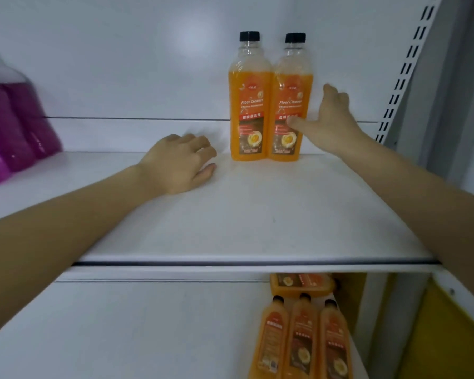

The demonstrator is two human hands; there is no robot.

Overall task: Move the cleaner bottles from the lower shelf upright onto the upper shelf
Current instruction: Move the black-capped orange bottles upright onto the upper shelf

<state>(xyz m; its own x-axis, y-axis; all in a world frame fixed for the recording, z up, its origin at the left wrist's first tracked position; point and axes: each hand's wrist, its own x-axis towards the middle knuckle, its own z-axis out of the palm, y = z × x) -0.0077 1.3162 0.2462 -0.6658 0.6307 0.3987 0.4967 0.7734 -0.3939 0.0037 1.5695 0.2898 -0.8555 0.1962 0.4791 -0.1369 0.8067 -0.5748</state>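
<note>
Two clear plastic bottles (248, 105) upright; right fingers (331, 92) spread against one; left fingers (203, 144) relaxed.

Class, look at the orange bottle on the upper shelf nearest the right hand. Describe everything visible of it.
The right-hand bottle is clear plastic with a black screw cap, holding orange liquid up to its shoulder. Its orange and dark label reads "Floor Cleaner". It stands upright at the back of the white upper shelf, against its twin on the left. The right hand lays its thumb on the label; its fingers sit beside the bottle, seemingly apart from it.
</note>
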